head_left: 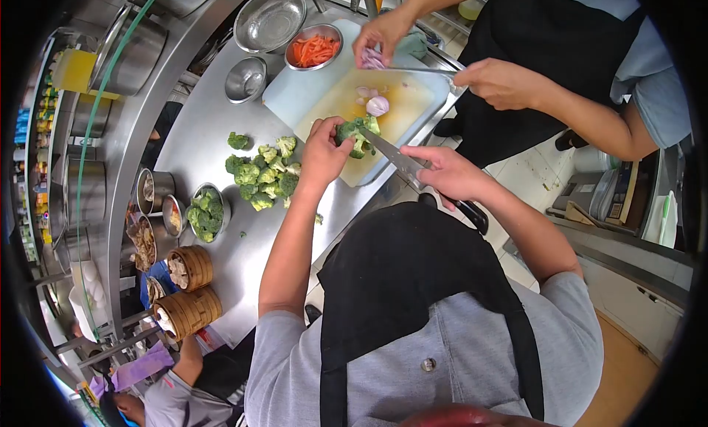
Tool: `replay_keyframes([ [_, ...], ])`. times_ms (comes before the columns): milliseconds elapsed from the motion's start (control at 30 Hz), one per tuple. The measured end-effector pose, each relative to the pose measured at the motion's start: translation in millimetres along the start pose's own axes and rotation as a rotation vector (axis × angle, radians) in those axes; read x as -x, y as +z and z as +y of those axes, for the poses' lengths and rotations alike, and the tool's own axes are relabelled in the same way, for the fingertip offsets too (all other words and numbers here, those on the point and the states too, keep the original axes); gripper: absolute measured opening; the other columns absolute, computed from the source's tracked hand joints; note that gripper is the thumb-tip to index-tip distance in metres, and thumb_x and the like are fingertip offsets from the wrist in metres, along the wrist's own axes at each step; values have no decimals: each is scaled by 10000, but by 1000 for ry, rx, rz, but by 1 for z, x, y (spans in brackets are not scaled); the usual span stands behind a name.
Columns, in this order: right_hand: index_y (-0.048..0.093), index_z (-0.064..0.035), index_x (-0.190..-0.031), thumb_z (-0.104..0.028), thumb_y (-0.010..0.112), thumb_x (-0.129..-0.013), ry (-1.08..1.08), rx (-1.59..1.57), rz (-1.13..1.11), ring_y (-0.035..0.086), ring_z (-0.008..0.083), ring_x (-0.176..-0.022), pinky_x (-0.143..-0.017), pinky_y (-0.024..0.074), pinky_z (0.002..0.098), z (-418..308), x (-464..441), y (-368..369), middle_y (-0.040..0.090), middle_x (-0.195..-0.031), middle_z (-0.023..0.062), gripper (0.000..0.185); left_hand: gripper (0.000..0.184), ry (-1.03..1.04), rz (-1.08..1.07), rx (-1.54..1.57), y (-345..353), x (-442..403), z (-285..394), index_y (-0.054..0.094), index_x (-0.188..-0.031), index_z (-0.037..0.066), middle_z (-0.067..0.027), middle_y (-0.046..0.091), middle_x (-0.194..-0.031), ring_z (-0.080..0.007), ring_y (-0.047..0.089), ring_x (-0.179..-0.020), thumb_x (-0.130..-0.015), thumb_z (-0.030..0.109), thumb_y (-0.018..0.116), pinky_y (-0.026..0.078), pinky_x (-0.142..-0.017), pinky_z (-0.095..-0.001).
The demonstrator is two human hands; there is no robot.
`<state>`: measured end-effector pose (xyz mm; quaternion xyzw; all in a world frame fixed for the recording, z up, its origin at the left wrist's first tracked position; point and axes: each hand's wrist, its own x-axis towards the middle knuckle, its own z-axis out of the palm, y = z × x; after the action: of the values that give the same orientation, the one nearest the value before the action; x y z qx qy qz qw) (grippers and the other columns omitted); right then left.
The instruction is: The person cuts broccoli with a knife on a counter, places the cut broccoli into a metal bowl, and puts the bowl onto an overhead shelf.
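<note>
My left hand [324,153] is closed on a piece of broccoli [359,137] at the near edge of the cutting board [301,95]. In my right hand [451,175] is a kitchen knife [394,158], its black handle in my fist and a finger along the top of the blade. The blade's tip end meets the broccoli. Cut broccoli florets [267,175] lie in a heap on the steel table, left of my left hand. A halved onion [377,106] and small onion pieces rest on the board just beyond the broccoli.
Across the board, a co-worker's hands [501,84] hold another knife and sliced onion [373,58]. Metal bowls hold carrot strips [315,51] and broccoli [209,214]. An empty bowl [245,80] and a colander [270,20] stand behind. Bamboo steamers [190,268] sit at left; another person is at lower left.
</note>
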<state>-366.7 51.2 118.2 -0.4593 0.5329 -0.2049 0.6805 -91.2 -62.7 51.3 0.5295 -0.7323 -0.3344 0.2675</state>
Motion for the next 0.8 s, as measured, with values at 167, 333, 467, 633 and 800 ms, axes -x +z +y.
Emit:
replay_keyframes([
  [167, 385, -72, -1663, -36, 502, -977, -62, -102, -5, 529, 141, -397, -419, 493, 329, -1, -36, 13, 564, -676, 40, 697, 400, 58, 45, 19, 4, 1, -3, 699, -1255, 37, -43, 599, -996, -140, 582, -809, -887, 119, 830, 528, -747, -298],
  [333, 372, -82, -1672, -39, 504, -987, -66, -92, -26, 520, 143, -393, -418, 479, 332, 3, -43, 14, 569, -646, 39, 699, 330, -50, 48, 317, 19, -6, -48, 692, -1253, 33, 10, 581, -913, -88, 553, -777, -947, 106, 795, 492, -683, -272],
  [467, 367, -92, -1675, -52, 507, -1008, -70, -175, -15, 509, 142, -387, -403, 456, 327, 9, -54, 15, 538, -585, 30, 683, 311, -147, 14, 359, 11, -12, -38, 675, -1280, 25, 18, 606, -894, -63, 537, -765, -1005, 154, 740, 453, -648, -251],
  [633, 363, -117, -1680, -62, 508, -1020, -57, -181, -19, 491, 140, -378, -382, 431, 319, 16, -55, 11, 527, -576, 26, 678, 312, -338, 4, 839, -12, -9, -25, 657, -1329, 26, -29, 659, -971, -110, 586, -786, -1050, 166, 653, 496, -689, -291],
  [800, 376, -132, -1677, -44, 520, -1014, -63, -97, 4, 481, 112, -378, -378, 436, 306, 8, -53, 12, 551, -656, 18, 684, 342, -350, -15, 1245, -36, 25, -32, 639, -1343, 17, -92, 665, -1029, -205, 667, -869, -1003, 29, 602, 575, -735, -353],
])
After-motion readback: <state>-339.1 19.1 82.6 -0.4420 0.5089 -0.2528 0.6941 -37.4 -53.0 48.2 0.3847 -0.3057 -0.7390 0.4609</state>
